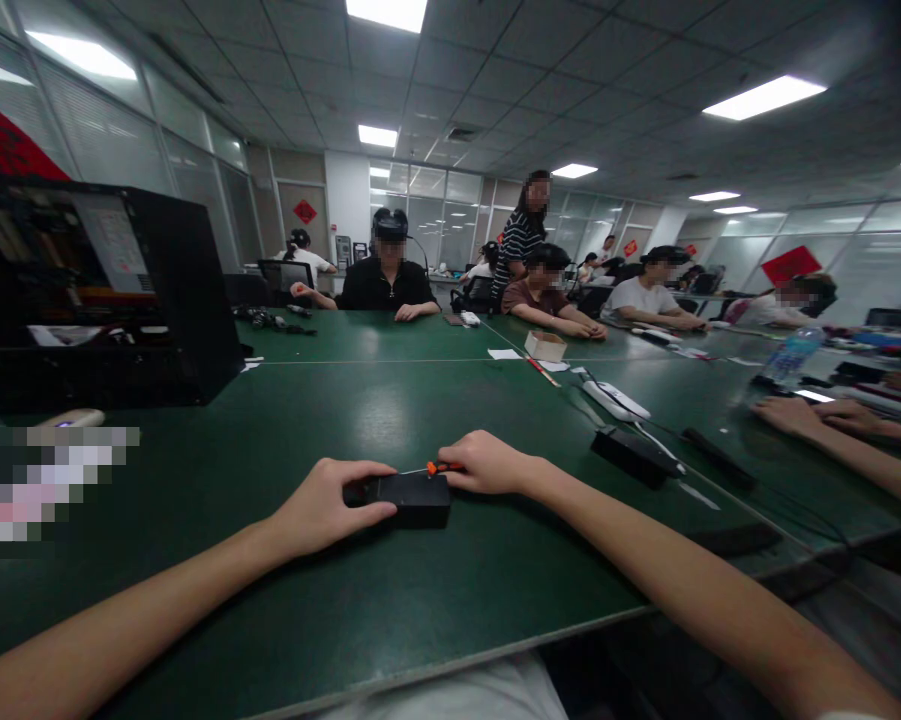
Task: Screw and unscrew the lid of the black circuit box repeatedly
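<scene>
A black rectangular box (418,500), its exact kind unclear, lies on the green table in front of me. My left hand (337,507) grips its left end, thumb on the near side and fingers on the far side. In my closed right hand (487,463) is a screwdriver (433,467) with an orange and black handle. Its thin metal shaft points left, over the far edge of the box's top. Whether the tip touches the box cannot be made out.
An open black computer case (187,300) stands at the left. Right of my hands lie a white power strip (615,396), a black adapter (634,455) and cables. A small cardboard box (545,346) sits farther back. Another person's hands (795,415) rest at the right, near a plastic bottle (793,357).
</scene>
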Demonstrator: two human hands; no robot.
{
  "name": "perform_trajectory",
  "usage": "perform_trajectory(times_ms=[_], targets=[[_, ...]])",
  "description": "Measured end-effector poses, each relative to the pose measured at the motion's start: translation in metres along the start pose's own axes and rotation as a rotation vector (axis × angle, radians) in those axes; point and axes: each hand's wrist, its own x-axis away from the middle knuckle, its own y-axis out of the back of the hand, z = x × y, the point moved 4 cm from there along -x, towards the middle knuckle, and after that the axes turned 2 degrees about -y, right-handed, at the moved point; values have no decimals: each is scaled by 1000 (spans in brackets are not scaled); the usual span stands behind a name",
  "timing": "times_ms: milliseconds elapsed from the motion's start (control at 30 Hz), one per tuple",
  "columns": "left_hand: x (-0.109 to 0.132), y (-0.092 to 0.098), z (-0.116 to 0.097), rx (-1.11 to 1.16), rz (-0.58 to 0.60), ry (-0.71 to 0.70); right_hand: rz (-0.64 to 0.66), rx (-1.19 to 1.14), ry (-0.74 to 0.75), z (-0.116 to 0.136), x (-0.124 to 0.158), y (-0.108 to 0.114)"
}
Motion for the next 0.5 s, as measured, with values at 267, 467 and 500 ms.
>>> perform_trajectory(times_ms=[267, 467, 500], targets=[[0, -1, -3, 21, -38, 25, -16, -12, -125, -24, 5, 2], [-2, -2, -6, 26, -65, 17, -30, -32, -202, -25, 2, -3], [-2, -2, -6, 27, -67, 15, -23, -41, -198, -23, 1, -3]])
